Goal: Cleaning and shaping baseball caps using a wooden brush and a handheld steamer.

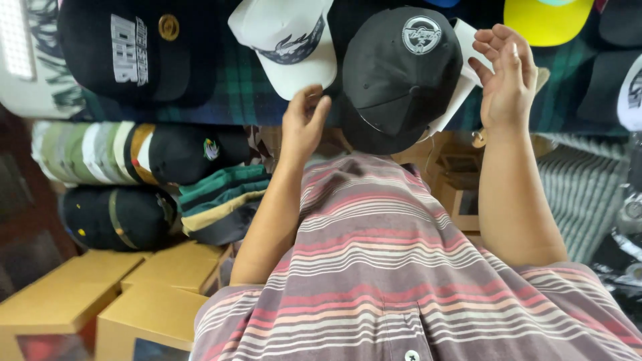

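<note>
At the far left of the frame, a black cap with a gold button [137,50] is hanging in the upper corner against a dark green plaid cloth [241,100]. Below it, a sideways stack of caps [127,152] in pale green, white and black is lying above a second dark stack [117,217], with striped green caps [224,200] just beside them. Plain brown cardboard boxes [100,301] are sitting in the lower left corner.

Moving toward the middle, a white cap with a dark emblem [287,40] is hanging at the top. Just under its brim, the left hand [304,124] is rising with fingers curled loosely inward, half closed and holding nothing that shows; its fingertips are sitting near the left edge of the black cap with a round white badge [398,73]. That black cap is occupying the upper centre of the frame, between the two hands, with a white paper tag [468,47] peeking out from behind its right side. Whether either hand is actually touching the cap is unclear.

Right of the cap, the right hand [508,77] is lifting open, fingers spread and slightly bent, palm facing the cap, close to the paper tag. A yellow cap [548,20] is hanging above it. The person's striped shirt [401,267] is filling the lower centre and right
</note>
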